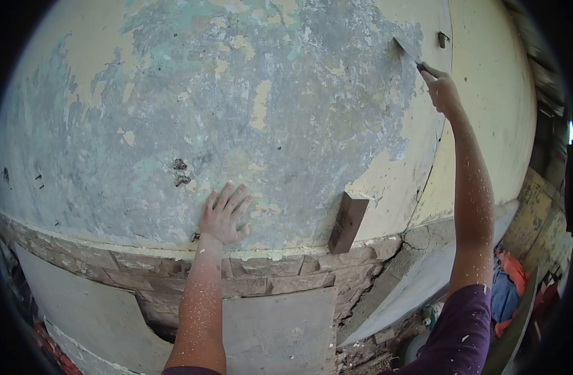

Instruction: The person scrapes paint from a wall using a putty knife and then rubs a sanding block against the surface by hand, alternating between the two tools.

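My right hand [441, 90] is closed round the handle of a scraper [408, 50] at the upper right, its thin blade against the wall [311, 137] near the border of bare grey and cream paint. Lower down, left of centre, my left hand [224, 215] lies on the wall with its fingers spread and holds nothing. Pale flakes dot both forearms. Much of the wall shows grey with greenish and cream patches of old paint.
A brown wooden block [349, 222] juts from the wall above a stone ledge [268, 267]. A metal fitting [443, 40] sits at the upper right. A crack runs down the right side. Red and blue cloth [507, 290] lies at the lower right.
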`<state>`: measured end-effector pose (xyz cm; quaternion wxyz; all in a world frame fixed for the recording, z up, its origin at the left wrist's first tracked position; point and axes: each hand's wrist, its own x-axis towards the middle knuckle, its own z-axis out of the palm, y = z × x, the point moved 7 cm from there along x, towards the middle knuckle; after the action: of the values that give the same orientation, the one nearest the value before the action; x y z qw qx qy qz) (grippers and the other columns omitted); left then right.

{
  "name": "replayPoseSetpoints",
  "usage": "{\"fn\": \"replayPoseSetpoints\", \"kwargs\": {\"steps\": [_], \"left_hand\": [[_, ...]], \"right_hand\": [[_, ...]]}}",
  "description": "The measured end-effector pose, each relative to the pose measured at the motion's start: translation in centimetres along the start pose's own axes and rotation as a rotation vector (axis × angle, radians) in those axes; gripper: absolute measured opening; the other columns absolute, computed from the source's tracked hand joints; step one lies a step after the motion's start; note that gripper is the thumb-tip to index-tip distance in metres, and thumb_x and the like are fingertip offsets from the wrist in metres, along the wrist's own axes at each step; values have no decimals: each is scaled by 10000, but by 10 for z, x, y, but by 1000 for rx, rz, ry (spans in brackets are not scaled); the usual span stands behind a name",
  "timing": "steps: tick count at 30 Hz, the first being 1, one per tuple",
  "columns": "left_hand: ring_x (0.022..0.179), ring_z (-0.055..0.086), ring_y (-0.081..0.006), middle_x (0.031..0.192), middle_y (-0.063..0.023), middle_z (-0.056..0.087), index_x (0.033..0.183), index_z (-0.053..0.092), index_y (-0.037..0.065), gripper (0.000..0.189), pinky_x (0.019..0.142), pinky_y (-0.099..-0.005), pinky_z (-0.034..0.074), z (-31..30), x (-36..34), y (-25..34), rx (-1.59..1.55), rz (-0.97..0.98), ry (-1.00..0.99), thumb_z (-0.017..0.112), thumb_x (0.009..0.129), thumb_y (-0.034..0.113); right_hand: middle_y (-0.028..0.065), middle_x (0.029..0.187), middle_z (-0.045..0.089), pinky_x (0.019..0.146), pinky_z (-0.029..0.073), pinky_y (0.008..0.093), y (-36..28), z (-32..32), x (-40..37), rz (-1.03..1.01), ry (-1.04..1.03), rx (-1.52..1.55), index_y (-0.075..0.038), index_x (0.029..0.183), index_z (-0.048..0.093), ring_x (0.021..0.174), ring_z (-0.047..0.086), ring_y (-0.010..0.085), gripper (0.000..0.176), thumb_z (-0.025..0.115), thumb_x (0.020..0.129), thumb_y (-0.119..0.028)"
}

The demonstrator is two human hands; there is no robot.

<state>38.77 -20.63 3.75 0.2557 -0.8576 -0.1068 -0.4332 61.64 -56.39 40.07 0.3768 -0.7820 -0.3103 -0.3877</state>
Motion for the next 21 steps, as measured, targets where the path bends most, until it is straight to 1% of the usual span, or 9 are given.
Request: {"fn": "replayPoseSetpoints", "kwargs": {"steps": [2, 6, 8, 11, 13, 15, 17, 18, 21], "left_hand": [[1439, 9, -195, 1568, 58, 47, 1457, 264, 319, 721, 1154, -471, 29, 8, 1, -1, 42, -77, -298, 485, 807, 543], [1439, 36, -202, 1566, 49, 84, 1448, 292, 315, 723, 1153, -472, 43, 10, 5, -2, 22, -79, -341, 506, 788, 518], [1420, 156, -283, 1527, -27, 247, 1368, 437, 236, 719, 1129, -520, 110, 2, 1, -2, -75, -23, -33, 591, 693, 432], [1414, 181, -297, 1521, -35, 263, 1367, 433, 228, 726, 1116, -537, 141, -2, 2, -1, -57, -3, 28, 606, 681, 391], [1409, 194, -306, 1519, -38, 267, 1368, 427, 225, 733, 1110, -544, 155, -2, 3, -1, -70, 18, 53, 611, 674, 375], [1405, 207, -315, 1518, -41, 271, 1369, 421, 221, 741, 1103, -551, 168, -2, 2, 3, -85, 39, 84, 616, 667, 358], [1400, 215, -333, 1518, -55, 271, 1385, 383, 216, 759, 1095, -561, 178, -6, 3, 3, -56, 50, 169, 607, 673, 351], [1400, 215, -333, 1518, -55, 271, 1385, 383, 216, 759, 1095, -561, 178, -5, 3, 4, -61, 71, 162, 607, 673, 351], [1402, 207, -347, 1516, -74, 273, 1394, 355, 212, 769, 1095, -564, 171, -4, 4, 6, 10, 70, 187, 594, 682, 374]], "right_hand": [[242, 1103, 622, 906, 434, 376, -3, 14, -32, -208, 69, -56, -102, 1238, 584, 1057, 595, 351, 381, 523, 906, -279], [217, 1102, 625, 894, 450, 413, -29, 27, -11, -190, 199, -35, -146, 1218, 602, 1040, 583, 391, 352, 493, 916, -289], [216, 1094, 626, 876, 457, 442, -50, 21, 21, -152, 220, 52, -151, 1207, 604, 1025, 581, 405, 340, 482, 920, -285], [218, 1062, 634, 848, 469, 429, 6, 49, 41, -140, 237, -32, -138, 1209, 594, 1004, 594, 395, 345, 493, 920, -296], [182, 878, 643, 648, 486, 469, 22, 52, 6, -615, 426, -48, -162, 1209, 591, 725, 624, 374, 317, 484, 922, -248], [216, 1014, 643, 798, 486, 407, 58, 64, -84, -172, 140, 61, -137, 1230, 573, 955, 618, 384, 350, 511, 921, -288], [216, 962, 646, 738, 502, 394, 117, 98, -178, 61, -3, 66, -123, 1251, 545, 872, 643, 374, 352, 539, 919, -238], [207, 976, 650, 751, 501, 395, 152, 120, -232, -13, 47, 172, -116, 1258, 540, 889, 646, 361, 356, 548, 917, -217], [219, 925, 654, 723, 501, 431, 220, 181, -378, 129, -92, 51, -174, 1309, 516, 860, 644, 365, 399, 552, 915, -228]]}}
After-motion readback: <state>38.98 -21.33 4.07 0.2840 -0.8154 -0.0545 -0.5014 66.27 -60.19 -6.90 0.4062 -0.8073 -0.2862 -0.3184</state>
